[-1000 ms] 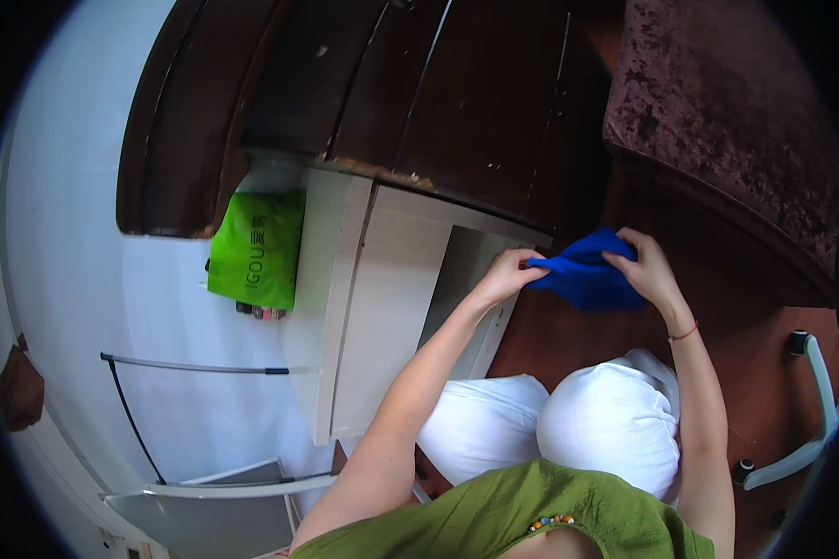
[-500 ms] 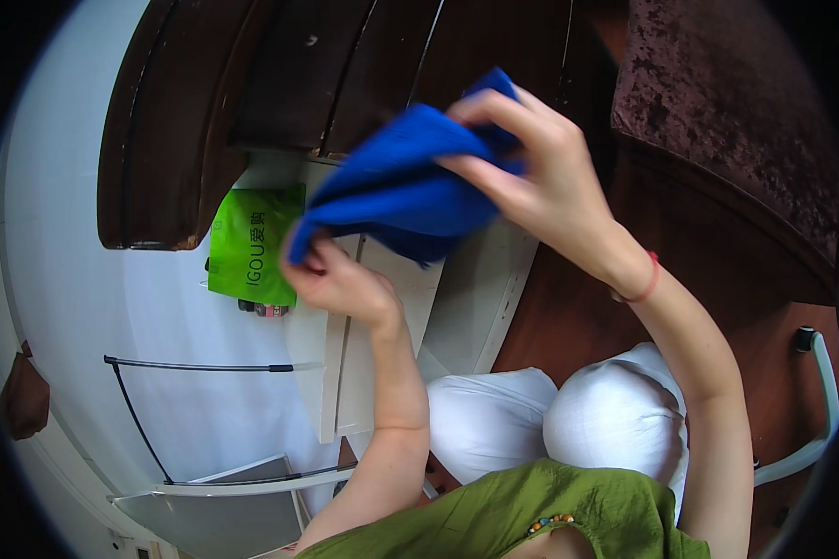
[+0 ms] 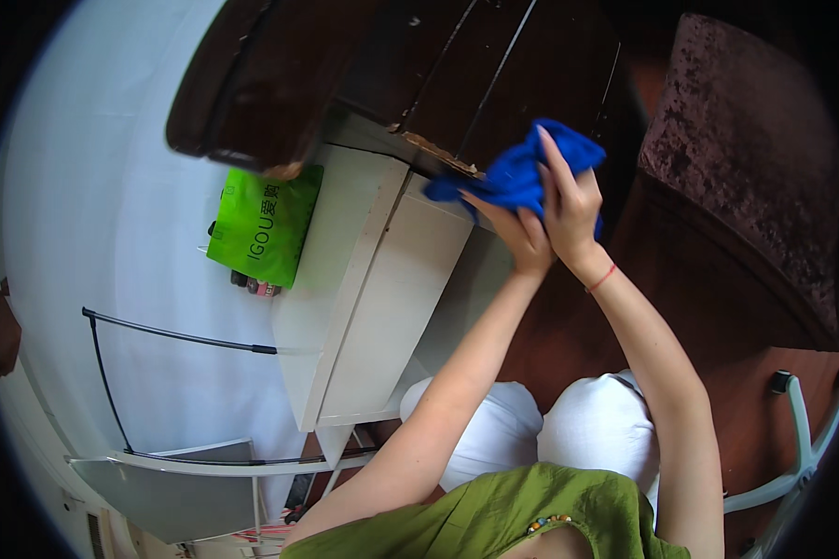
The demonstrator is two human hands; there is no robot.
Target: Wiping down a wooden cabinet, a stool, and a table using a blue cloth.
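By the chipped edge of the dark brown wooden furniture (image 3: 517,70), holds the crumpled bright blue cloth (image 3: 515,172). Clamps the left hand (image 3: 526,238) on its left part and the right hand (image 3: 573,210) on its right, both grips close together. Cannot tell contact with the wood. Has the boxy white cabinet (image 3: 405,252) to the left, beyond it the bright green bag (image 3: 252,212).

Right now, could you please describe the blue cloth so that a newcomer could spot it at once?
Find the dark brown furniture across the top, then its chipped edge above the white cabinet. Near that edge, the left hand and right hand hold a crumpled cloth whose vivid blue sets it apart from both.
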